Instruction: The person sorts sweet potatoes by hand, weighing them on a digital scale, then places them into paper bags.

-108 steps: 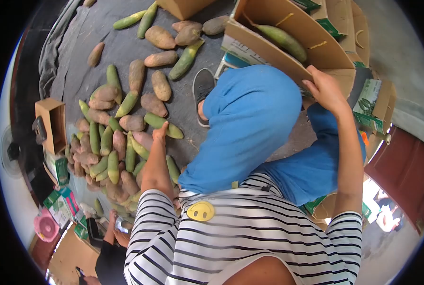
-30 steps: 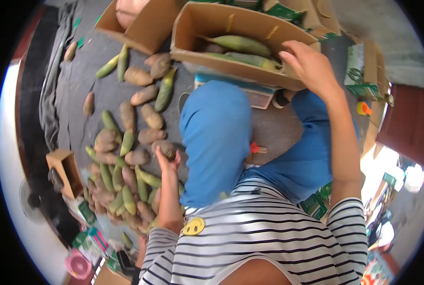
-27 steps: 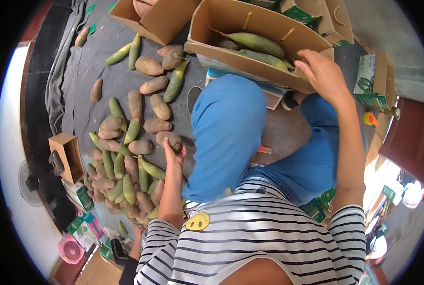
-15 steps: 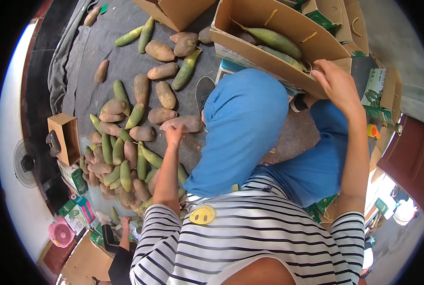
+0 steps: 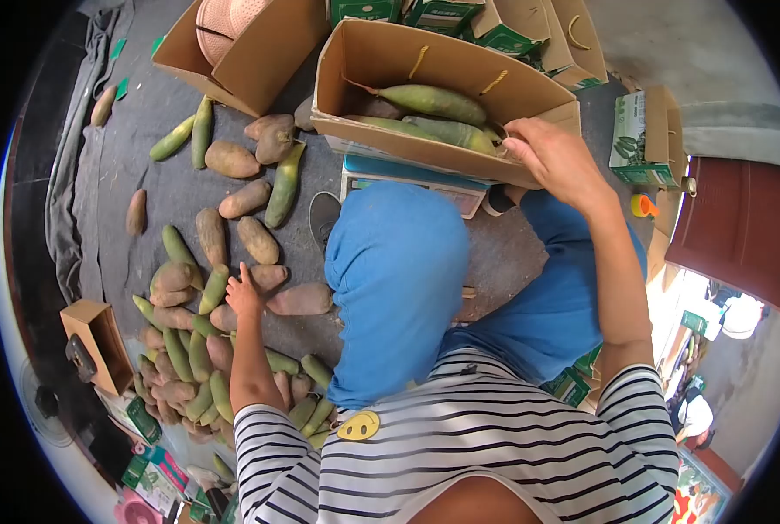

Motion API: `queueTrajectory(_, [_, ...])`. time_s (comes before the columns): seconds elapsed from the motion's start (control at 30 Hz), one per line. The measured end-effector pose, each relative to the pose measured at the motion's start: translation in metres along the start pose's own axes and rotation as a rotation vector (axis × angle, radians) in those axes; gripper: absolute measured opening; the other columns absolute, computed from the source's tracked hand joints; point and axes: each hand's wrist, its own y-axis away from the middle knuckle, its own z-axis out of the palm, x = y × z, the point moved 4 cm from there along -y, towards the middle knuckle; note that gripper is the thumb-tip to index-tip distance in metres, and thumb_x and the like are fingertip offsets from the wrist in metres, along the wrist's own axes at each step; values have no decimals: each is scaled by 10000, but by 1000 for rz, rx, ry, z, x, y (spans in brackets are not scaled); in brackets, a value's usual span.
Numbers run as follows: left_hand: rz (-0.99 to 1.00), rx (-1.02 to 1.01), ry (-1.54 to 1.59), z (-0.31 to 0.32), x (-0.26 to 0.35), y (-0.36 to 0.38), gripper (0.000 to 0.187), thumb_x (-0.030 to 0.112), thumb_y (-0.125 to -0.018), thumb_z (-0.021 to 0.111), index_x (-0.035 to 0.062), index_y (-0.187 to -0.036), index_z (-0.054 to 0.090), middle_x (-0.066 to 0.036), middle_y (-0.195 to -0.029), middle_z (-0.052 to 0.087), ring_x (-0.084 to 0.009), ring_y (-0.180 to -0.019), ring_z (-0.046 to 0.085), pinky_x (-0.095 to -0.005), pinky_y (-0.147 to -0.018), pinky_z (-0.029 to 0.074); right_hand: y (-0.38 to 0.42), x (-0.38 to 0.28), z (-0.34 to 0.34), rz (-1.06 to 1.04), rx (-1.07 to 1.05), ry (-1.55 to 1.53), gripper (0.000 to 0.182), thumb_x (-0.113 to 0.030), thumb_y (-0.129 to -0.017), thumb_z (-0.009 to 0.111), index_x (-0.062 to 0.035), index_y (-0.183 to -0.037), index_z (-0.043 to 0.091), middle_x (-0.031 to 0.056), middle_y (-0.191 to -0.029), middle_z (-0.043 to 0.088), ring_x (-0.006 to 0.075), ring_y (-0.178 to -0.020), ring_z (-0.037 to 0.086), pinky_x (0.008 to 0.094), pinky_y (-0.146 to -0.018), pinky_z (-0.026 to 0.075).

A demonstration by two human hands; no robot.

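– Hands first: what state?
– Left hand open at the edge of the pile, index finger extended, nothing seen in its grasp. Contact with the green vegetable beside it: cannot tell. Right hand at the right end of the large carton, fingers bent at the near rim; whether they pinch the cardboard, cannot tell.
– Change over the last half second?
– Left hand is off the brown vegetable, which now lies by itself on the dark ground sheet, close by the blue trouser leg. Right hand keeps its place at the carton.
– Implication?
– Judged: brown one is put down outside the carton, and the left hand is free.
– Orientation of the brown one?
– Lying flat, long axis roughly crosswise in the view: one end toward the left hand, the other toward the trouser leg. Left end looks slightly narrower; which is the stem end, unclear.
– Inside the carton?
– Tailed green vegetable lies along the carton's length, thin tail to the left. Others beside it partly hidden.
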Motion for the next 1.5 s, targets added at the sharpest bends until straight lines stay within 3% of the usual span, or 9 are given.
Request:
queueTrajectory(0.1, [-82,-127,-19,-12,2,5,763,182,-665,770,207,-1341,416,-140,-1157,474,-346,-1087,506,-452,-868,453,0,1,-9,24,38,-8,352,-331,-960,480,-19,-1069,599,160,-1035,641,348,-962,600,424,-811,485])
queueTrajectory(0.13, [-126,-93,36,-17,7,9,697,234,-622,800,113,-1229,478,-148,-1151,472,-346,-1079,509,-454,-877,454,1,2,-13,31,53,-7,354,-334,-960,480,-19,-1069,598,160,-1035,642,346,-964,600,422,-811,485])
queueTrajectory(0.33, [131,-67,613,11,-1,16,717,387,-580,815,-70,-1059,539,-234,-1076,586,-387,-998,581,-440,-849,471,12,19,-32,105,159,-29,373,-356,-961,473,-23,-1071,599,157,-1033,646,338,-965,602,420,-814,484])
queueTrajectory(0.53, [51,-14,1474,-68,46,65,611,281,-734,787,-82,-1163,548,-133,-1083,604,-226,-985,569,-342,-843,465,24,27,-40,88,275,-21,376,-365,-956,477,-32,-1079,601,152,-1032,652,331,-970,606,422,-812,483])
queueTrajectory(0.7, [592,671,1156,-300,116,131,738,106,-684,790,-19,-1320,436,-139,-1252,504,-242,-1145,500,-354,-991,390,28,27,-42,101,306,-44,361,-356,-954,483,-27,-1037,607,145,-990,653,330,-943,609,434,-780,485])
queueTrajectory(0.87, [1049,725,867,-426,238,167,715,151,-651,806,4,-1273,486,-151,-1197,538,-296,-1134,524,-381,-973,414,37,33,-49,157,255,-46,385,-367,-964,464,-30,-1095,597,145,-1038,645,329,-952,610,415,-804,485])
queueTrajectory(0.97, [1121,720,417,-434,280,169,605,212,-734,758,0,-1242,507,-180,-1201,543,-341,-1125,521,-408,-937,429,45,39,-52,155,320,-51,385,-372,-966,458,-33,-1082,599,141,-1027,646,332,-941,609,415,-795,487])
queueTrajectory(1.27, [1209,744,425,-480,295,253,398,189,-837,667,12,-1177,562,-183,-1060,609,-378,-982,584,-413,-830,469,57,40,-62,86,438,-102,363,-380,-963,453,-52,-1008,602,136,-966,650,336,-904,614,428,-768,488])
queueTrajectory(1.5, [1183,756,400,-420,327,150,292,236,-865,621,27,-1067,591,-172,-967,626,-370,-878,610,-453,-736,489,58,50,-57,52,552,-80,392,-407,-964,440,-52,-944,605,129,-909,658,325,-867,627,448,-727,493])
